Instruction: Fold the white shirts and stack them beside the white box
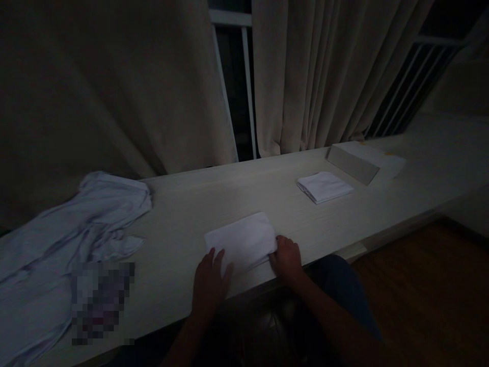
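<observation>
A folded white cloth [240, 242] lies on the pale table near its front edge. My left hand [211, 280] rests at its lower left corner, fingers spread over the edge of the fabric. At the right end, my right hand [286, 255] is closed on the cloth's side, its fingers curled and partly hidden. Farther right sits a second folded white cloth [325, 187], apart from both hands. To the left, a crumpled heap of light-coloured fabric [76, 229] spreads over the table.
A white box [355, 160] stands at the back right of the long pale table [179, 204]. Beige curtains [305, 76] hang behind, with a white railing [229, 19] between them. A pixelated patch covers part of the table at lower left.
</observation>
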`<action>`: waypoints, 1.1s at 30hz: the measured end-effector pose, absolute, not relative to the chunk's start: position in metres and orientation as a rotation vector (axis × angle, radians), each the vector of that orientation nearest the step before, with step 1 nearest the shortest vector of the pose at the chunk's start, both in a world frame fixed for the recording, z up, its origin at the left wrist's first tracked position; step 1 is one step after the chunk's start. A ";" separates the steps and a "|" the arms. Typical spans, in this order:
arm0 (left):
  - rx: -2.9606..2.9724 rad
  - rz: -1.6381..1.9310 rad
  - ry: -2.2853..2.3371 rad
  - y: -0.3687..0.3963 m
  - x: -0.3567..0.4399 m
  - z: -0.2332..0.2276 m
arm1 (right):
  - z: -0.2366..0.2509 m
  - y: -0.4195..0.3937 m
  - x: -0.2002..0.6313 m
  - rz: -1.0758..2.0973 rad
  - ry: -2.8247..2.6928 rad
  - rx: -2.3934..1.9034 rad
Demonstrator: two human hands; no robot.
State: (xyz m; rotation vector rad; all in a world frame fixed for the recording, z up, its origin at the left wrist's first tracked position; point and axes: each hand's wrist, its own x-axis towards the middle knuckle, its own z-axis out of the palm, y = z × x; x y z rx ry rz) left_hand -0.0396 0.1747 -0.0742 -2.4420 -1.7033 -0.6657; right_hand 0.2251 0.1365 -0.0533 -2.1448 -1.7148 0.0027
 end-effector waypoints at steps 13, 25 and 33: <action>-2.402 -0.411 -1.672 0.182 -0.017 -0.045 | -0.062 0.140 0.231 -0.201 -1.907 -1.812; -2.950 -0.269 -1.194 0.259 0.117 -0.047 | -0.079 0.145 0.234 -0.155 -1.921 -1.388; -2.845 -0.315 -1.291 0.261 0.115 -0.058 | -0.094 0.115 0.223 -0.160 -1.930 -1.549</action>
